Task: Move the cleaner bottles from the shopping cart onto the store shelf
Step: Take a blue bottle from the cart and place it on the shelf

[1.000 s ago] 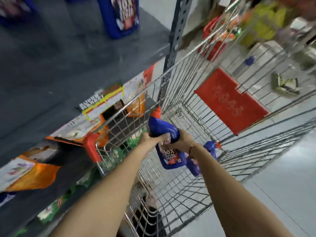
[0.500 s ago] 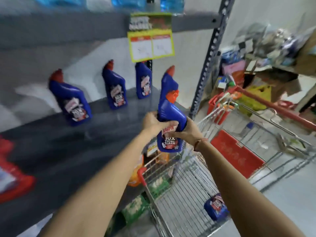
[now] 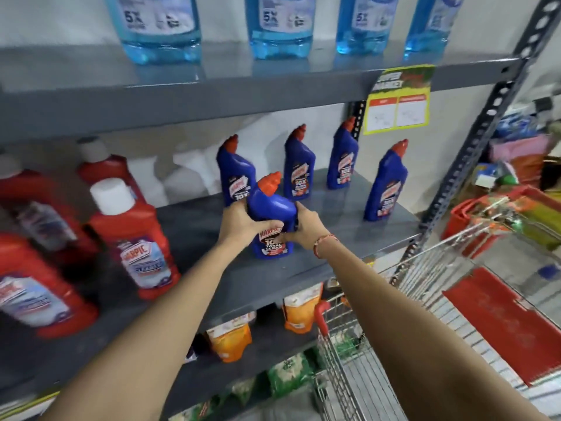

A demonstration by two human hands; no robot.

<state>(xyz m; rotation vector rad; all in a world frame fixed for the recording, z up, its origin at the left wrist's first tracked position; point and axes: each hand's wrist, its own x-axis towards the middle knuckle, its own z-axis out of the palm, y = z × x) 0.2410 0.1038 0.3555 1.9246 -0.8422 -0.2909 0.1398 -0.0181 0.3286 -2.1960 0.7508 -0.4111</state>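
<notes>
A dark blue cleaner bottle (image 3: 272,208) with an orange-red cap stands on or just above the grey middle shelf (image 3: 334,238), near its front. My left hand (image 3: 239,221) grips its left side and my right hand (image 3: 303,226) grips its right side. Several matching blue bottles stand upright behind it, among them one at the back left (image 3: 233,174) and one to the right (image 3: 387,183). The wire shopping cart (image 3: 409,268) is at the lower right; its inside is mostly out of view.
Red cleaner bottles (image 3: 136,241) with white caps fill the shelf's left part. Light blue bottles (image 3: 279,25) stand on the shelf above. A yellow price tag (image 3: 397,101) hangs from that shelf's edge. Orange pouches (image 3: 300,311) lie on the shelf below. A perforated upright post (image 3: 473,147) stands right.
Both hands lifted the blue bottle out of the cart and carried it up and left onto the middle shelf. The view rose from the cart to the shelves.
</notes>
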